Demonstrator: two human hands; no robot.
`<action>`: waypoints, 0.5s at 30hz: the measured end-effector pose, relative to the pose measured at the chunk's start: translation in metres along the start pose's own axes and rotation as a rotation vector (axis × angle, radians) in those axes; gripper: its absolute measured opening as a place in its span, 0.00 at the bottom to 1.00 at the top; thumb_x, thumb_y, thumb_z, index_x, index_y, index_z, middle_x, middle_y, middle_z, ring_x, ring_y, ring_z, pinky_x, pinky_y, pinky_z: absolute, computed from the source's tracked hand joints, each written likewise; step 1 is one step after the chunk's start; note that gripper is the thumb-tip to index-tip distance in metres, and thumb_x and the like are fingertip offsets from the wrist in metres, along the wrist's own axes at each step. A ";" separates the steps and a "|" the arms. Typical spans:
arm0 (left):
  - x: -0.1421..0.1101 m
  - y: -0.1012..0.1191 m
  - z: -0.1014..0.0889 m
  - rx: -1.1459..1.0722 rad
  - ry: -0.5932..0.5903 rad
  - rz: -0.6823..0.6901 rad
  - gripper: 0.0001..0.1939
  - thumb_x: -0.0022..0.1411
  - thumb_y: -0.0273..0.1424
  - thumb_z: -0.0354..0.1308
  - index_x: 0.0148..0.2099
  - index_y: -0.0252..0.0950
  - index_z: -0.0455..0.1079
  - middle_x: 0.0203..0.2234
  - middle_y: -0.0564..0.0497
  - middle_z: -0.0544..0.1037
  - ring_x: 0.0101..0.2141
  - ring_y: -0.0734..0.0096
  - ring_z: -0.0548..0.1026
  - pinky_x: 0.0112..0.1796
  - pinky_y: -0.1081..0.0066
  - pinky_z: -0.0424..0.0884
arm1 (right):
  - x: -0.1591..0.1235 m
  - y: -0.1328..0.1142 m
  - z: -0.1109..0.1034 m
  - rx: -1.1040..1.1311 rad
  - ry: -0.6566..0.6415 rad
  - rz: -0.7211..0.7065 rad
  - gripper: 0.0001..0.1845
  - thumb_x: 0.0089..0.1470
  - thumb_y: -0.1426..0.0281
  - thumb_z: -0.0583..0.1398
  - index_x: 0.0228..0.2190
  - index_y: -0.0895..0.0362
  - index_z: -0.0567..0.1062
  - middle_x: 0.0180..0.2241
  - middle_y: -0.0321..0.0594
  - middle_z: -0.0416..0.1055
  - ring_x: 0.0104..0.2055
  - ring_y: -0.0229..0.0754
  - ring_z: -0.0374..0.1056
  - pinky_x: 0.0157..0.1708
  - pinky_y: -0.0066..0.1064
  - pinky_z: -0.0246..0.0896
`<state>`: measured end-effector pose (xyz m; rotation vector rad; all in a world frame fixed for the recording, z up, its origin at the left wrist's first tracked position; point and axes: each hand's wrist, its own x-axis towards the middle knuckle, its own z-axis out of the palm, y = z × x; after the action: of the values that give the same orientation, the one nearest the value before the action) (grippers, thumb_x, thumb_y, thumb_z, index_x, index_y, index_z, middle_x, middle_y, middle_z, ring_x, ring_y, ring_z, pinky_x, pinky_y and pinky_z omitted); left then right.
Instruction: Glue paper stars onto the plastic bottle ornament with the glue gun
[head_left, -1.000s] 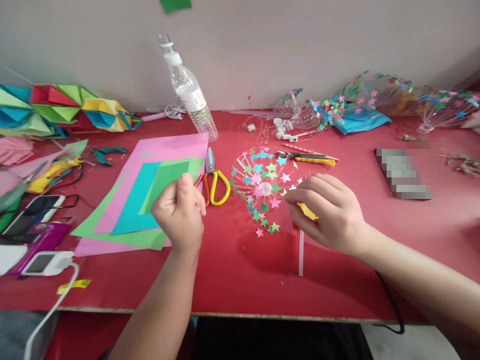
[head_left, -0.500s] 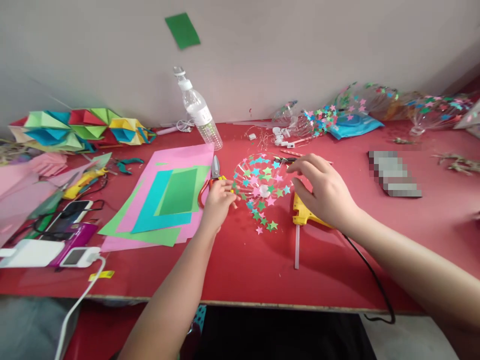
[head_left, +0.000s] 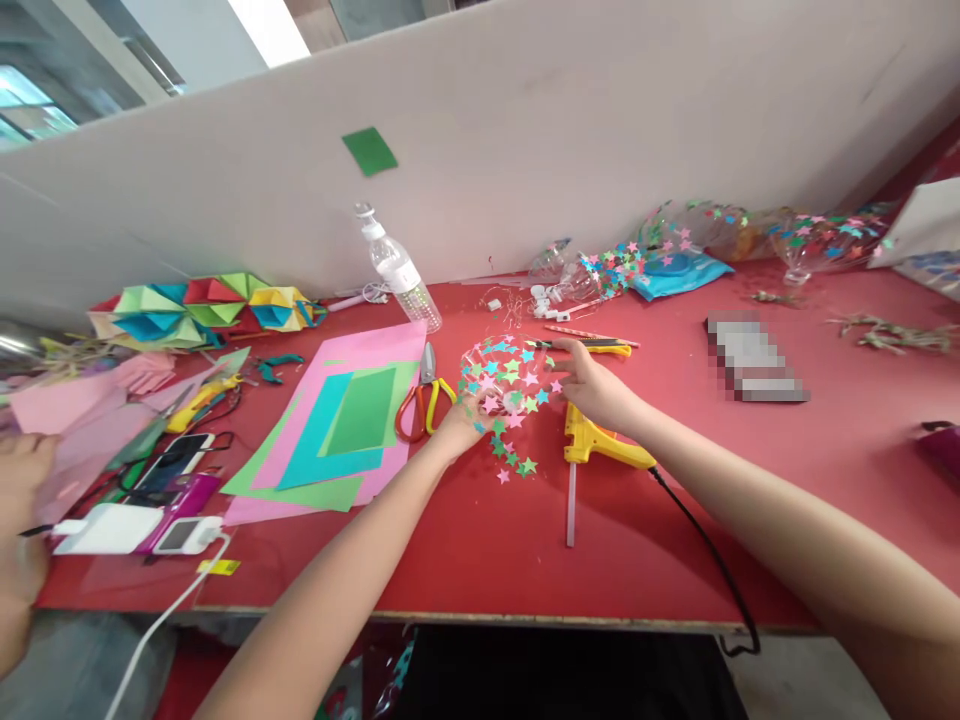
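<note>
A clear plastic piece cut into thin strips (head_left: pixel 514 402), dotted with pink, green and blue paper stars, rests on the red table between my hands. At its lower left edge is my left hand (head_left: pixel 466 424), its fingers mostly hidden behind the strips and stars. My right hand (head_left: pixel 598 388) is beside its right edge, holding nothing, fingers apart and slightly curved. Under and in front of that hand lies a yellow glue gun (head_left: pixel 600 442) with a clear glue stick (head_left: pixel 571 505). Scissors with red and yellow handles (head_left: pixel 426 395) lie just left of the plastic piece.
Coloured paper sheets (head_left: pixel 304 440) lie to the left, with a plastic bottle (head_left: pixel 405 280) behind. A box cutter (head_left: pixel 600 347) lies beyond my right hand. More star-covered plastic (head_left: pixel 611 268) lies by the wall. Another person's hand (head_left: pixel 22 480) is at the far left, near a white charger (head_left: pixel 112 528).
My left hand has moved right, to the plastic piece's edge. My right hand stays beside it. The view has tilted up and left, and another person's hand has appeared.
</note>
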<state>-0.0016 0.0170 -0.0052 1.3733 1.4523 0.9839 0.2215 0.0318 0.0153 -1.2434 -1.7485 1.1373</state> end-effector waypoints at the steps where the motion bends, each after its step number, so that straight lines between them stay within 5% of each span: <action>1: 0.002 0.002 0.002 0.003 -0.005 0.005 0.15 0.36 0.22 0.64 0.32 0.36 0.73 0.20 0.57 0.72 0.22 0.73 0.68 0.25 0.74 0.64 | 0.001 0.001 0.002 0.070 -0.006 0.032 0.36 0.42 0.82 0.51 0.55 0.56 0.55 0.49 0.51 0.71 0.37 0.41 0.73 0.35 0.35 0.70; 6: 0.004 0.005 0.011 -0.011 0.015 0.020 0.13 0.39 0.23 0.63 0.32 0.36 0.72 0.24 0.55 0.76 0.27 0.70 0.72 0.30 0.73 0.67 | 0.001 0.000 0.004 0.207 -0.014 0.089 0.37 0.41 0.83 0.50 0.54 0.54 0.55 0.46 0.46 0.73 0.33 0.37 0.72 0.33 0.33 0.70; 11: -0.001 0.011 0.016 -0.062 -0.003 -0.031 0.15 0.40 0.30 0.68 0.32 0.36 0.69 0.15 0.59 0.70 0.17 0.74 0.68 0.20 0.76 0.60 | -0.002 -0.014 -0.003 0.326 -0.017 0.118 0.36 0.41 0.84 0.50 0.54 0.56 0.56 0.46 0.47 0.72 0.34 0.36 0.73 0.37 0.34 0.73; 15: -0.012 0.021 0.020 -0.153 -0.038 -0.065 0.19 0.40 0.38 0.70 0.31 0.35 0.67 0.18 0.55 0.73 0.18 0.72 0.72 0.18 0.75 0.64 | -0.001 -0.021 -0.012 0.433 -0.037 0.094 0.37 0.42 0.85 0.50 0.55 0.55 0.55 0.50 0.48 0.70 0.36 0.36 0.74 0.43 0.38 0.72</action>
<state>0.0237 0.0063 0.0099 1.2205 1.3558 1.0006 0.2255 0.0303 0.0391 -1.0490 -1.3793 1.5053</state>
